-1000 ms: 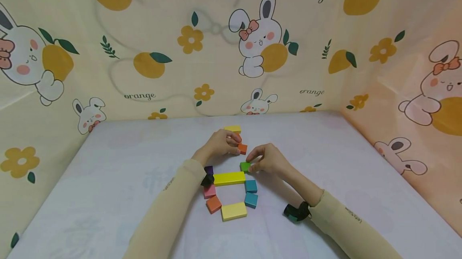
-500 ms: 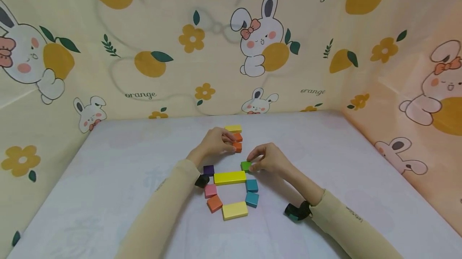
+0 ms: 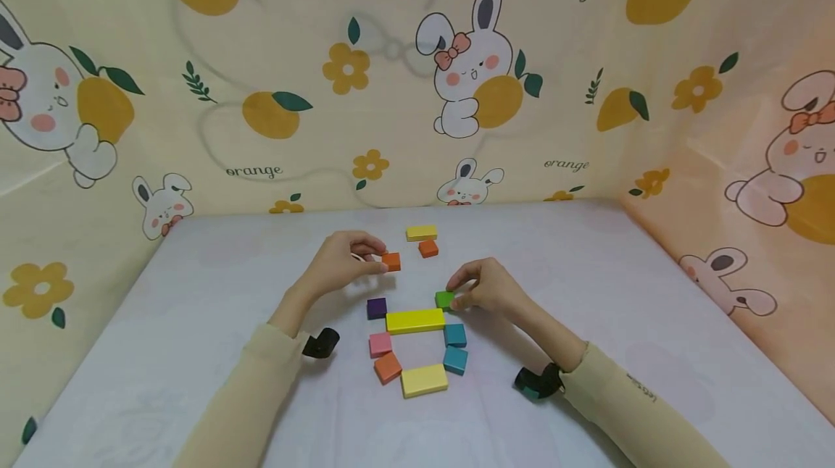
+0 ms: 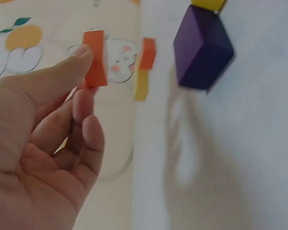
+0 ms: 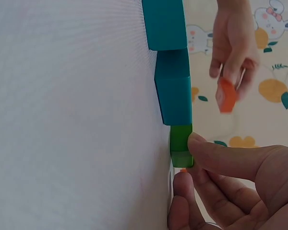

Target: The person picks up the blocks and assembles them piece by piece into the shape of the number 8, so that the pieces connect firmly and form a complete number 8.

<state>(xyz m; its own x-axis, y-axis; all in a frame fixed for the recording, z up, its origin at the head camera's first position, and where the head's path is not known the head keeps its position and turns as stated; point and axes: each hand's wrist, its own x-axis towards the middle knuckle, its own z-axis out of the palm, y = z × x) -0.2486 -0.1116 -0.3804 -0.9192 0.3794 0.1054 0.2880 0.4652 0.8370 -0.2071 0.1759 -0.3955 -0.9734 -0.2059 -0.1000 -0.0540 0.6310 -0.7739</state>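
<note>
My left hand (image 3: 346, 263) pinches an orange block (image 3: 391, 261) between thumb and fingers, held above the table with a shadow below it. In the left wrist view that orange block (image 4: 95, 60) sits at the fingertips. My right hand (image 3: 489, 287) has thumb and fingers on a green block (image 3: 444, 301), which stands at the right end of a long yellow block (image 3: 415, 321). The right wrist view shows the thumb against the side of the green block (image 5: 181, 143), in line with two teal blocks (image 5: 175, 86). A purple block (image 3: 376, 308) lies at the yellow block's left end.
Below the long yellow block, a pink block (image 3: 380, 345), another orange block (image 3: 388, 368), a pale yellow block (image 3: 425, 381) and the teal blocks (image 3: 455, 335) form a ring. Farther back lie a yellow block (image 3: 421, 232) and an orange block (image 3: 428, 248). A printed cloth wall (image 3: 391, 113) stands behind.
The left hand has carried an orange block leftward, away from the other orange block and the yellow block at the back. The right hand stays at the green block.
</note>
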